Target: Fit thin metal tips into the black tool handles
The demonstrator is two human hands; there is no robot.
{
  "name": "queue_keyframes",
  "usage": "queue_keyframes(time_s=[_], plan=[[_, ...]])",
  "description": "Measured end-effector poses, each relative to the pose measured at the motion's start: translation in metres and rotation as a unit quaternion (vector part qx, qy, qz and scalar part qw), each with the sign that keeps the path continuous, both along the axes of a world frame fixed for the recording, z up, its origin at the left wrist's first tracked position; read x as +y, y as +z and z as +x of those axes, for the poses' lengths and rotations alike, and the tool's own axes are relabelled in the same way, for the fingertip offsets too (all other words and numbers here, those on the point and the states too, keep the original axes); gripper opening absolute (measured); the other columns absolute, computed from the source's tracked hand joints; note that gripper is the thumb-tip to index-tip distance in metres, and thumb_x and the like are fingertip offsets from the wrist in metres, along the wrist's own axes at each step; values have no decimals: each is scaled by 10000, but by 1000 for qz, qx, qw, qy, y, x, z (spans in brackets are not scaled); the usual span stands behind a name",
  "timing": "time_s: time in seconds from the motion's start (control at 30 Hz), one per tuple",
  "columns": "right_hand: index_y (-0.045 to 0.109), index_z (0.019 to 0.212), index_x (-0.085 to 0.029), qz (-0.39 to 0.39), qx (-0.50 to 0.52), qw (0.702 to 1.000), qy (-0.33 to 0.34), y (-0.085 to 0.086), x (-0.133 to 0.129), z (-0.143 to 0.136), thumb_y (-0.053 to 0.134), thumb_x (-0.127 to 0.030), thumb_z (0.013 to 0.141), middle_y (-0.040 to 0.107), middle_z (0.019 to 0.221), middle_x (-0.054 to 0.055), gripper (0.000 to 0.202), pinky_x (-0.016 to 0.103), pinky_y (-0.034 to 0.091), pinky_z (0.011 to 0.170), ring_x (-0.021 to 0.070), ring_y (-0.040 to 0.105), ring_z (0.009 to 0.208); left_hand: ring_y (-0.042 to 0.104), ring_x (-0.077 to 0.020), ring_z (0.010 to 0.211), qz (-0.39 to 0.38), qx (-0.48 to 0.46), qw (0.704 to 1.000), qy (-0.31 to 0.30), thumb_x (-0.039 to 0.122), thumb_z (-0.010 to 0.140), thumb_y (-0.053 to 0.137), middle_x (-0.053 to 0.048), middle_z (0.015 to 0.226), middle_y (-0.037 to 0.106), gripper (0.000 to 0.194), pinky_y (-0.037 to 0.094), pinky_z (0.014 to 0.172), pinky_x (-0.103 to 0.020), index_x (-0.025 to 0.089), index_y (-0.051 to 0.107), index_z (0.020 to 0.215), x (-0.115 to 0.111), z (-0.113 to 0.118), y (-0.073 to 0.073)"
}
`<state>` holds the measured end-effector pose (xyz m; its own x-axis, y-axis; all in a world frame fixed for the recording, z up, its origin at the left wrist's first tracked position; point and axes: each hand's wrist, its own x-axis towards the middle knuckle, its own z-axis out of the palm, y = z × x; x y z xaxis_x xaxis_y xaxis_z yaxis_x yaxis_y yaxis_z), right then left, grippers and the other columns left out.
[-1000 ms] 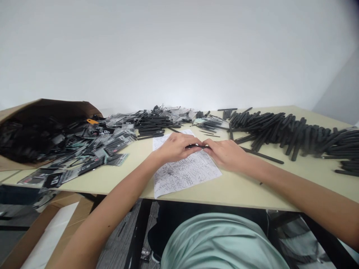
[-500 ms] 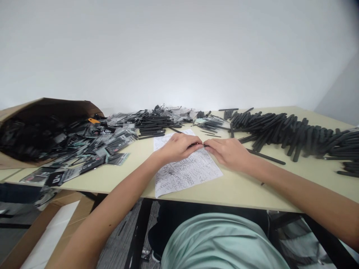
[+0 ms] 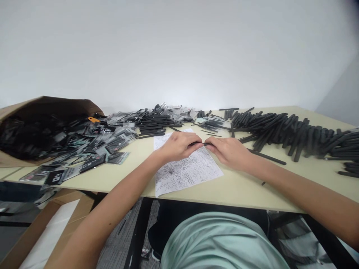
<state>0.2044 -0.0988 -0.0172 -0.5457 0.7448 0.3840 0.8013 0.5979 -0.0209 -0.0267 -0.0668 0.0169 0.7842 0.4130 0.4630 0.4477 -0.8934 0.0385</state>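
Left hand (image 3: 181,145) and right hand (image 3: 227,150) pinch one thin black stick (image 3: 207,144)

The left hand has its thumb and fingers closed on one part of the stick, and the right hand pinches the other part. The fingers cover most of the stick. Only a little bit shows in the small gap between the hands, so I cannot tell what its ends look like. It lies side to side, almost flat, with its long way going from one hand to the other. It is over the white paper (image 3: 187,173) with squiggles, which is on the table (image 3: 238,190). The hands hide part of the paper. On the left, a brown box (image 3: 9,160) and a heap of shiny packets (image 3: 112,144) are hard to make out. The left picture edge cuts off the box. The big pile of black sticks (image 3: 269,125) gets cut off on the right.
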Motion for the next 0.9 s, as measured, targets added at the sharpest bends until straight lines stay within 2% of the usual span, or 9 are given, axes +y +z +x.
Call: queue_keyframes(time_s=[0.13, 0.27, 0.43, 0.5, 0.67, 0.8, 0.9], plan=[[603, 1144, -188, 28, 8, 1000, -1, 3, -2, 0, 349, -359, 1072, 746, 970, 65, 314, 295, 281, 595, 206, 669, 767, 624, -150, 755, -13, 21, 999, 22, 361, 1050, 417, -41, 894, 715, 324, 397, 677, -272, 152, 662, 1012, -2, 2, 2], [614, 1135, -187, 18, 27, 999, 19, 2, -1, 1, 337, -360, 1074, 738, 967, 66, 332, 292, 302, 615, 198, 661, 772, 628, -155, 768, -28, 38, 998, 29, 362, 1057, 401, -38, 905, 712, 320, 402, 688, -274, 158, 646, 1022, -2, 2, 2], [609, 1152, -171, 1, 21, 1000, 13, 1, 1, 1, 335, -351, 1071, 733, 971, 80, 339, 296, 314, 627, 209, 660, 774, 685, -155, 867, -46, -21, 999, 17, 420, 1000, 564, -21, 949, 739, 279, 455, 745, -252, 182, 645, 1120, 1, -1, -2], [604, 1149, -165, -15, 24, 999, 16, 1, 1, 0, 334, -349, 1070, 730, 962, 84, 337, 296, 325, 637, 210, 657, 773, 693, -152, 876, -34, -45, 998, -4, 420, 978, 606, -30, 967, 745, 285, 472, 748, -245, 186, 655, 1133, 4, -1, -5], [599, 1120, -144, -45, 46, 997, 30, -1, 0, -3, 328, -347, 1069, 711, 900, 90, 342, 300, 360, 677, 213, 646, 767, 679, -140, 803, 21, -72, 996, -52, 404, 981, 603, -50, 912, 742, 258, 479, 705, -238, 171, 702, 1028, 8, 1, -11], [596, 1140, -153, -55, 81, 994, 39, -1, 0, -5, 332, -359, 1068, 713, 935, 94, 343, 301, 371, 698, 214, 651, 799, 660, -129, 761, 43, -60, 996, -54, 375, 1004, 560, -42, 887, 730, 247, 450, 657, -235, 170, 698, 1004, 6, 2, -8], [596, 1092, -161, -44, 84, 994, 46, 0, -1, -5, 296, -350, 1073, 698, 886, 80, 355, 300, 357, 681, 202, 630, 760, 651, -129, 760, 34, -41, 997, -48, 346, 1015, 534, -40, 899, 727, 233, 432, 660, -241, 163, 677, 1020, 3, 1, -4]])
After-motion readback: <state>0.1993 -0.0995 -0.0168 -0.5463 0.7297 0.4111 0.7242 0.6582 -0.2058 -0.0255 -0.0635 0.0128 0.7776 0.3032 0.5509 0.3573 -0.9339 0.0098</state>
